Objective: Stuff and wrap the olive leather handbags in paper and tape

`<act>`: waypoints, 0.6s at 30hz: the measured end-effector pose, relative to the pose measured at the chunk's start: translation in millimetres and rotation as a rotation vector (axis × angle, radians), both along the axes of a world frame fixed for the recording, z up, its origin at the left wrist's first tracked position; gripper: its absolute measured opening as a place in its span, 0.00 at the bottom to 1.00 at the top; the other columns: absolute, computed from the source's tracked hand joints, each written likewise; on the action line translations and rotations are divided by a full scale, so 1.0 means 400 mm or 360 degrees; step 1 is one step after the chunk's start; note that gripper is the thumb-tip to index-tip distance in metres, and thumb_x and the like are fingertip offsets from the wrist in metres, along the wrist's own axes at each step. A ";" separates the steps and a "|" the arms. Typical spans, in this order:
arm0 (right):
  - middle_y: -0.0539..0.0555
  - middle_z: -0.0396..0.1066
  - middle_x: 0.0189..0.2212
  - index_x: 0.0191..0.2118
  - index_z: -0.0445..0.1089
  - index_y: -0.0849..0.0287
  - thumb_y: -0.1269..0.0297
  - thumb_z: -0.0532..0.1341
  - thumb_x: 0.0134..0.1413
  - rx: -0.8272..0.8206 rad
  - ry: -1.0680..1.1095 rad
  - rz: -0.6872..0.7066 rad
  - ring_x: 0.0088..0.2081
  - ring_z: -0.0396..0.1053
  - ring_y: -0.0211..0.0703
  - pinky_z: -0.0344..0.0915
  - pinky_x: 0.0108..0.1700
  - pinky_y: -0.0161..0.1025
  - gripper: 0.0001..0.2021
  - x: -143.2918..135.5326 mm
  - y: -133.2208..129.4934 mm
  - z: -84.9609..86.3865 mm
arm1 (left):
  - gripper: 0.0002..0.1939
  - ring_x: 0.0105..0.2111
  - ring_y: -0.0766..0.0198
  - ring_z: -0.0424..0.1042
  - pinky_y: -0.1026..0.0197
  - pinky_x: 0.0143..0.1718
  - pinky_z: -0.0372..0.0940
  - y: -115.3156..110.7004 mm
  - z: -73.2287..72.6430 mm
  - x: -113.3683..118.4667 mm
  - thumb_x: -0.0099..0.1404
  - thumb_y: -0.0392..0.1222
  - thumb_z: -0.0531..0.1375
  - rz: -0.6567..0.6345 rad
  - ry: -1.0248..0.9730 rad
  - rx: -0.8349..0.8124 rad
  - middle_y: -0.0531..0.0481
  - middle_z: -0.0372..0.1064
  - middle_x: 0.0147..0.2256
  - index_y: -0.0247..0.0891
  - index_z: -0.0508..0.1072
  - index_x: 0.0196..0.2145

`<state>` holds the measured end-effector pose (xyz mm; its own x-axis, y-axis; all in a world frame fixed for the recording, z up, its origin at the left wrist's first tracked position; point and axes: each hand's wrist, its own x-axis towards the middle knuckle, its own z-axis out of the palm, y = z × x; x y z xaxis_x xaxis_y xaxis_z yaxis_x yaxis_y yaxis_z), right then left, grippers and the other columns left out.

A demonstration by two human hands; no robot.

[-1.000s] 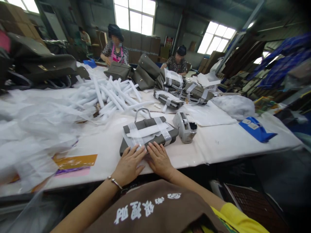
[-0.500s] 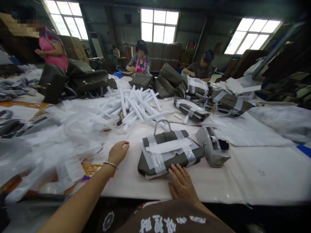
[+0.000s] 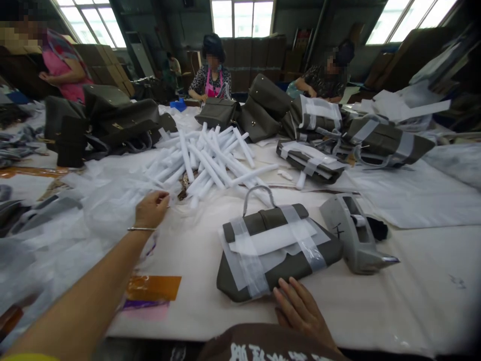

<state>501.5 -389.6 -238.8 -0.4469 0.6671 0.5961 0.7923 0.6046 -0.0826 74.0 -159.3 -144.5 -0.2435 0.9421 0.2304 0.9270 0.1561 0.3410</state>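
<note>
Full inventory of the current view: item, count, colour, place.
Table: one, whitish, across the view
Front bag: one, dark grey, taped, near centre
Tape dispenser: one, grey, right of front bag
Taped bags: three, dark grey, back right
Untaped bags: several, dark grey, back left and centre
Tubes: many, white, middle
Thin wrapping: pile, whitish, left
Film piece: one, orange, front left
Boxes: several, brown, background
Windows: three, bright, far wall
Co-workers: four, two in pink, beyond table
Left hand: one, by wrapping, grip unclear
Right hand: one, open, at front bag's near edge
</note>
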 end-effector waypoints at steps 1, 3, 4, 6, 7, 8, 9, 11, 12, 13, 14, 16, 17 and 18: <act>0.56 0.67 0.52 0.54 0.65 0.59 0.73 0.61 0.49 -0.0001 0.0001 0.0014 0.57 0.60 0.55 0.66 0.50 0.49 0.24 0.001 0.000 0.000 | 0.20 0.40 0.59 0.71 0.62 0.42 0.62 -0.021 0.000 -0.018 0.63 0.50 0.48 -0.0032 0.0030 -0.0023 0.47 0.73 0.41 0.39 0.70 0.46; 0.56 0.67 0.52 0.54 0.65 0.59 0.73 0.61 0.49 -0.0020 0.0010 0.0025 0.56 0.60 0.55 0.68 0.49 0.48 0.24 0.003 -0.001 -0.001 | 0.20 0.40 0.60 0.70 0.64 0.41 0.62 -0.061 -0.007 -0.052 0.64 0.52 0.48 -0.0131 0.0117 -0.0173 0.49 0.73 0.41 0.41 0.70 0.45; 0.56 0.67 0.52 0.54 0.65 0.58 0.73 0.61 0.49 -0.0037 0.0015 0.0023 0.56 0.60 0.55 0.68 0.49 0.48 0.24 0.004 -0.002 -0.002 | 0.19 0.40 0.59 0.70 0.63 0.42 0.62 -0.077 -0.015 -0.068 0.64 0.52 0.48 -0.0167 0.0170 -0.0275 0.49 0.73 0.41 0.41 0.70 0.45; 0.56 0.66 0.53 0.54 0.65 0.58 0.72 0.61 0.50 -0.0071 0.0022 0.0020 0.57 0.60 0.55 0.68 0.49 0.49 0.23 0.005 -0.004 -0.002 | 0.18 0.41 0.56 0.70 0.59 0.42 0.61 -0.100 -0.034 -0.095 0.64 0.50 0.49 -0.0151 0.0262 -0.0444 0.46 0.72 0.43 0.41 0.71 0.45; 0.56 0.66 0.53 0.54 0.65 0.58 0.72 0.61 0.50 -0.0090 0.0018 0.0020 0.57 0.60 0.56 0.68 0.49 0.49 0.23 0.006 -0.004 -0.002 | 0.19 0.40 0.53 0.70 0.56 0.42 0.61 -0.106 -0.044 -0.104 0.64 0.49 0.49 -0.0100 0.0295 -0.0483 0.44 0.72 0.44 0.41 0.71 0.46; 0.57 0.66 0.53 0.54 0.65 0.58 0.72 0.61 0.50 -0.0103 0.0011 0.0023 0.57 0.59 0.56 0.69 0.49 0.50 0.23 0.007 -0.005 -0.002 | 0.19 0.40 0.51 0.70 0.54 0.41 0.61 -0.110 -0.053 -0.111 0.64 0.48 0.47 -0.0043 0.0328 -0.0512 0.42 0.71 0.45 0.41 0.70 0.47; 0.57 0.66 0.53 0.55 0.64 0.58 0.72 0.61 0.50 -0.0104 0.0004 0.0032 0.57 0.59 0.56 0.69 0.49 0.50 0.23 0.007 -0.005 -0.002 | 0.20 0.40 0.50 0.70 0.52 0.41 0.61 -0.110 -0.060 -0.115 0.64 0.48 0.46 0.0005 0.0354 -0.0535 0.41 0.70 0.45 0.41 0.69 0.49; 0.57 0.66 0.53 0.55 0.64 0.58 0.71 0.61 0.50 -0.0089 -0.0004 0.0049 0.57 0.59 0.56 0.69 0.48 0.50 0.24 0.007 -0.004 0.000 | 0.22 0.41 0.48 0.69 0.51 0.41 0.61 -0.103 -0.069 -0.115 0.64 0.48 0.46 0.0060 0.0386 -0.0560 0.39 0.68 0.47 0.41 0.66 0.52; 0.58 0.66 0.53 0.55 0.64 0.58 0.72 0.61 0.50 -0.0078 -0.0002 0.0051 0.57 0.59 0.57 0.69 0.48 0.50 0.24 0.007 -0.004 0.001 | 0.24 0.43 0.47 0.68 0.50 0.42 0.61 -0.096 -0.070 -0.112 0.63 0.51 0.47 0.0073 0.0395 -0.0571 0.38 0.67 0.48 0.40 0.64 0.53; 0.58 0.66 0.53 0.55 0.64 0.59 0.72 0.61 0.50 -0.0070 0.0004 0.0049 0.57 0.59 0.56 0.69 0.48 0.50 0.24 0.006 -0.004 0.002 | 0.26 0.44 0.46 0.68 0.50 0.42 0.61 -0.087 -0.071 -0.107 0.62 0.54 0.48 0.0080 0.0399 -0.0588 0.36 0.66 0.49 0.38 0.64 0.54; 0.58 0.66 0.53 0.55 0.64 0.59 0.72 0.61 0.50 -0.0068 0.0012 0.0044 0.57 0.59 0.56 0.69 0.48 0.50 0.24 0.004 -0.004 0.004 | 0.29 0.45 0.45 0.67 0.49 0.43 0.61 -0.076 -0.071 -0.100 0.61 0.58 0.49 0.0085 0.0399 -0.0612 0.34 0.65 0.50 0.36 0.64 0.53; 0.58 0.66 0.53 0.55 0.64 0.59 0.73 0.61 0.49 -0.0076 0.0026 0.0021 0.58 0.59 0.56 0.69 0.49 0.50 0.24 0.002 -0.004 0.006 | 0.35 0.45 0.43 0.67 0.48 0.43 0.61 -0.049 -0.071 -0.086 0.58 0.64 0.49 0.0103 0.0391 -0.0678 0.31 0.63 0.51 0.33 0.66 0.51; 0.58 0.65 0.53 0.55 0.64 0.59 0.73 0.61 0.49 -0.0079 0.0029 0.0015 0.58 0.58 0.56 0.69 0.49 0.50 0.25 0.001 -0.004 0.006 | 0.36 0.45 0.42 0.67 0.47 0.42 0.62 -0.036 -0.072 -0.080 0.57 0.65 0.49 0.0118 0.0385 -0.0715 0.30 0.62 0.51 0.32 0.68 0.50; 0.58 0.65 0.53 0.55 0.64 0.59 0.73 0.61 0.49 -0.0085 0.0028 0.0013 0.58 0.58 0.56 0.69 0.49 0.50 0.25 0.001 -0.005 0.007 | 0.37 0.45 0.41 0.67 0.47 0.42 0.62 -0.023 -0.073 -0.075 0.56 0.66 0.49 0.0133 0.0379 -0.0747 0.29 0.62 0.52 0.31 0.69 0.49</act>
<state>501.7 -391.4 -236.0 -0.4425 0.6943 0.5675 0.7854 0.6056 -0.1285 44.0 -168.4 -173.5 -0.3142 0.9369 -0.1530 0.9482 0.3178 -0.0015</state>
